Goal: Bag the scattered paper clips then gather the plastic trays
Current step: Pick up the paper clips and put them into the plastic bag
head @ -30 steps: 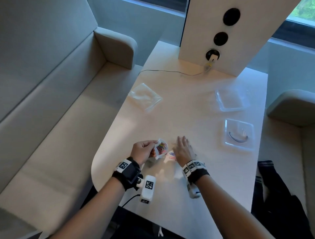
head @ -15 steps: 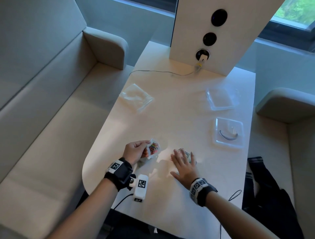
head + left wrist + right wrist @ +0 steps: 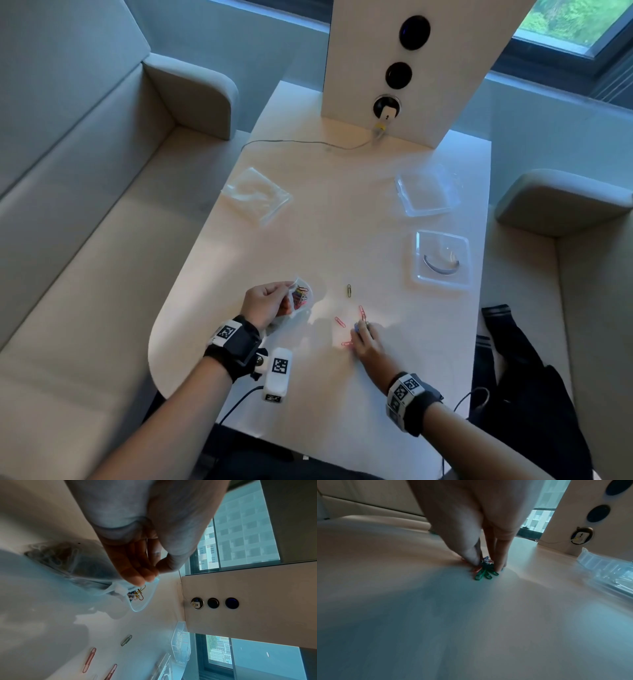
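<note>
While my left hand [image 3: 265, 303] is holding the small clear bag [image 3: 301, 297] up just above the table [image 3: 308, 240] at about 8 o'clock from the table's middle, its thumb and fingertips [image 3: 142, 577] are pinching the bag's rim, and the mouth is gaping toward 3 o'clock. Coloured paper clips are already lying inside the bag. My right hand [image 3: 366, 342] is reaching down at about 5 o'clock, its fingers [image 3: 500, 555] and thumb drawn together and pressing around a little cluster of clips [image 3: 485, 570], green, red and blue, against the tabletop; I am gripping that cluster, though it is still touching the surface. Loose clips are lying around that hand: a green clip [image 3: 349, 290] at its 12 o'clock, well apart, a pink clip [image 3: 339, 322] just beside it at 10 o'clock, another pink one [image 3: 362, 311] touching the fingertips' far side. Two clear plastic trays are sitting apart at 2 and 3 o'clock: the far tray [image 3: 426, 195] and the near tray [image 3: 442, 258], which is holding a curved dark band. A second clear bag [image 3: 257, 195] is lying flat at 10 o'clock.
</note>
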Demonstrator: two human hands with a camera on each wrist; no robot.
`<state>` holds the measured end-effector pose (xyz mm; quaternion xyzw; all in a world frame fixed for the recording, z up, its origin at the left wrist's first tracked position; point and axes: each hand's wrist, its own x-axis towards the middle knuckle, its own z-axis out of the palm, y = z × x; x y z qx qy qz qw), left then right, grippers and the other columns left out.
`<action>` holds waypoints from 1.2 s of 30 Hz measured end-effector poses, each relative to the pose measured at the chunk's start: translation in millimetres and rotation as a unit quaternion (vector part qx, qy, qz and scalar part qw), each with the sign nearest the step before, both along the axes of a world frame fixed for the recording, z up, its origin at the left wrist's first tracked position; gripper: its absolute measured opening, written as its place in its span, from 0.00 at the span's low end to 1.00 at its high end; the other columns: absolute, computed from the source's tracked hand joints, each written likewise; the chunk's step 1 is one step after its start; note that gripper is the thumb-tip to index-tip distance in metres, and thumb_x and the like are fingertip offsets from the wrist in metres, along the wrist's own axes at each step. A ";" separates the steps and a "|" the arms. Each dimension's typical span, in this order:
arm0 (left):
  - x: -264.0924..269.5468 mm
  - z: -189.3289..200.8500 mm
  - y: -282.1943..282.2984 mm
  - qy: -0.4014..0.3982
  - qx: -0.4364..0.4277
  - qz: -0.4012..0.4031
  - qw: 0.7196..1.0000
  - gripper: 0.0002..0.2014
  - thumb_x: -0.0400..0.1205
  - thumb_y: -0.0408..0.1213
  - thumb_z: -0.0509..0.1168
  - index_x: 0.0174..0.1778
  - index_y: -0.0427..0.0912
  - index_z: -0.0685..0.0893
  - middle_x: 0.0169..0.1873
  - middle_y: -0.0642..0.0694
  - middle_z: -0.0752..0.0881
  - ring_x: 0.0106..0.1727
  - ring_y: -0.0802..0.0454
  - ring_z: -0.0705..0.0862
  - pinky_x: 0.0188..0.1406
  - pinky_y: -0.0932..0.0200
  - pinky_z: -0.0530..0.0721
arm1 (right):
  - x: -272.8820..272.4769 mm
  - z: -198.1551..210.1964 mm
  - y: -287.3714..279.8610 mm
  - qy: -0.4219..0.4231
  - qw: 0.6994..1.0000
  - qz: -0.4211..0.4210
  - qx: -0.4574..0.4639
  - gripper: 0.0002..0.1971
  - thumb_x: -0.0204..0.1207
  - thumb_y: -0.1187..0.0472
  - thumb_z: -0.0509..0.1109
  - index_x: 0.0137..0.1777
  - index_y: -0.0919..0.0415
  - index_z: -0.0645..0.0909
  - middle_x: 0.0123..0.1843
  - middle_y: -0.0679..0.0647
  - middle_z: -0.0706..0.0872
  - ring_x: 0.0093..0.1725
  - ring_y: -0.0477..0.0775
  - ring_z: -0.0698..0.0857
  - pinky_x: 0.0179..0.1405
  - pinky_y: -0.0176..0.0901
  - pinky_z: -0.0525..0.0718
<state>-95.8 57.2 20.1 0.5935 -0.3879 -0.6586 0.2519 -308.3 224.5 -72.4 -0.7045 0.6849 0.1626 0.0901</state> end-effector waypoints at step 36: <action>-18.1 2.1 2.0 0.023 0.005 0.000 1.000 0.11 0.80 0.25 0.63 0.40 0.37 0.91 0.22 0.47 0.84 0.23 0.50 0.78 0.29 0.62 0.82 | 17.9 101.4 -122.8 -0.574 0.713 -0.382 -0.127 0.16 0.76 0.76 0.61 0.50 0.64 0.90 0.48 0.65 0.92 0.46 0.57 0.92 0.52 0.49 0.90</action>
